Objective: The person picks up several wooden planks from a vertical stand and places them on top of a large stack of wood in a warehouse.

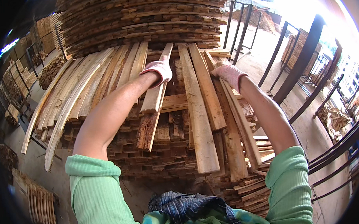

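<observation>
My left hand (160, 71), in a pale pink knitted glove, is closed round a wooden plank (153, 100) left of the middle of the stack. A second plank with a rough, bark-brown face (148, 130) lies just under that one. My right hand (229, 73), gloved alike, grips a narrow plank (242, 127) standing partly on edge at the right side; its fingertips are partly hidden. Between my hands lie two loose planks, a long pale one (198, 123) and a shorter one (209, 90), both pointing toward me.
Several planks (88, 84) lie side by side on the left, overhanging the stack's near edge. A tall pile of boards (142, 20) rises behind. Dark metal posts (302, 61) stand at the right. More boards (252, 193) lie low near my right elbow.
</observation>
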A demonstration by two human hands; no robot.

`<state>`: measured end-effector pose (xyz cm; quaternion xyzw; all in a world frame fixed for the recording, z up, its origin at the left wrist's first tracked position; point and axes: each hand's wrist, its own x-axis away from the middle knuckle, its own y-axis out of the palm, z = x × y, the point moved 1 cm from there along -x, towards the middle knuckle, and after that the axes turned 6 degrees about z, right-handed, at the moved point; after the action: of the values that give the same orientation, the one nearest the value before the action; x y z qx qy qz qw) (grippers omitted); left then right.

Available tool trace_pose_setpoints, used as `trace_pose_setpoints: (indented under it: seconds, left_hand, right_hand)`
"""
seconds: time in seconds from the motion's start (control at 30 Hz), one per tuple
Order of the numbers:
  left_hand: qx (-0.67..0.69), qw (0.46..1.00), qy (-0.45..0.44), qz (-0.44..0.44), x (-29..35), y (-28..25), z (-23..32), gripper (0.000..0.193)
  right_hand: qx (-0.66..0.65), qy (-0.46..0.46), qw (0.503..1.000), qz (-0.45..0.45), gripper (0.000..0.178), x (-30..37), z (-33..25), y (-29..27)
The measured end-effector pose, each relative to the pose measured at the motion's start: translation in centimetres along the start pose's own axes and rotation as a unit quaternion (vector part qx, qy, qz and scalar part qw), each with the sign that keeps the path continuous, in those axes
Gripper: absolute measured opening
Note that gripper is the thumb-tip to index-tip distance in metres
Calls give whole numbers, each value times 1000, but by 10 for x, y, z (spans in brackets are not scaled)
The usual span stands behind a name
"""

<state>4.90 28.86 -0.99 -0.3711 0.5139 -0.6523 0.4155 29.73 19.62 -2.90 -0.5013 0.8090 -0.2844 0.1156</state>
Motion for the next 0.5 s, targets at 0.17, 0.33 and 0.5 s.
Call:
trace_pose_setpoints:
  seconds: [0.17,0.33,0.5]
  left_hand:
    - [-341,914,212,50,39,9,54,52]
    - [-35,997,52,43,46,6,7,72]
    - [96,995,21,35,76,-28,33,74]
  right_hand:
    - [126,-180,975,30,24,-4,36,-50]
    - [-55,-56,997,-25,38,20,-22,-64]
    - [161,-86,981,62,56,-81,0,-95]
